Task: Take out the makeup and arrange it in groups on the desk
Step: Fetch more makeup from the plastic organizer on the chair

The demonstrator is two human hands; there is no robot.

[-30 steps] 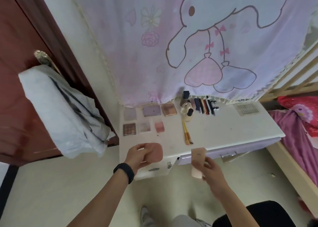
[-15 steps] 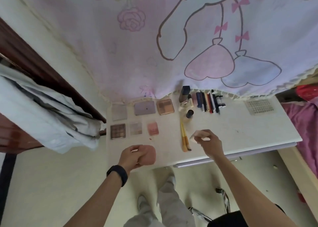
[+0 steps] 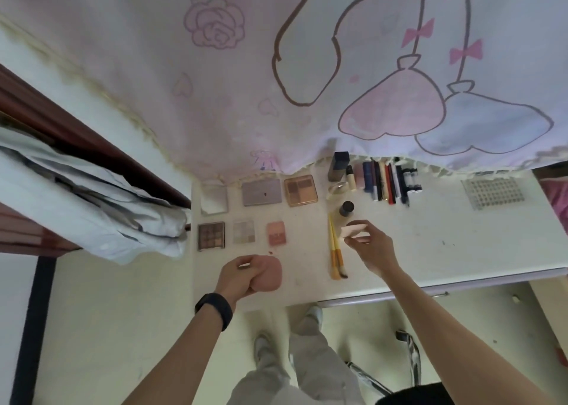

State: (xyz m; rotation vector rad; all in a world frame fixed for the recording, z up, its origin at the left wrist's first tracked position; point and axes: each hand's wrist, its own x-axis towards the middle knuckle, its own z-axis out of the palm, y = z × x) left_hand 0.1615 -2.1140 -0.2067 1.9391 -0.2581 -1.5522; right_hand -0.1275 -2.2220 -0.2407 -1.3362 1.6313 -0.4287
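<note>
Right hand (image 3: 368,244) is now up over the bench (image 3: 461,251), just right of the yellow-handled brushes (image 3: 335,251); a second ago it was low, at the open drawer below the bench edge. Its grip pinches a pale tube (image 3: 353,231) between thumb and fingertips. The drawer now looks pushed in.

Left hand (image 3: 242,278) holds position left of the brushes, fingers curled round a pink pouch (image 3: 269,274), which sits over the front edge.

Judgement: the tube is out and about to join the bottle group; the black-capped bottle (image 3: 346,208) stands just beyond the brushes.

Bench is white and scuffed.
- Left of the brushes: six palettes (image 3: 262,192) in two rows.
- Beyond and right of them: a row of pencils and sticks (image 3: 387,183).
- Far right: a grid tray (image 3: 491,193).

A cartoon curtain (image 3: 276,66) hangs behind. Far left of the brushes, a pale garment (image 3: 92,205) is draped on a dark wooden door (image 3: 76,134).
</note>
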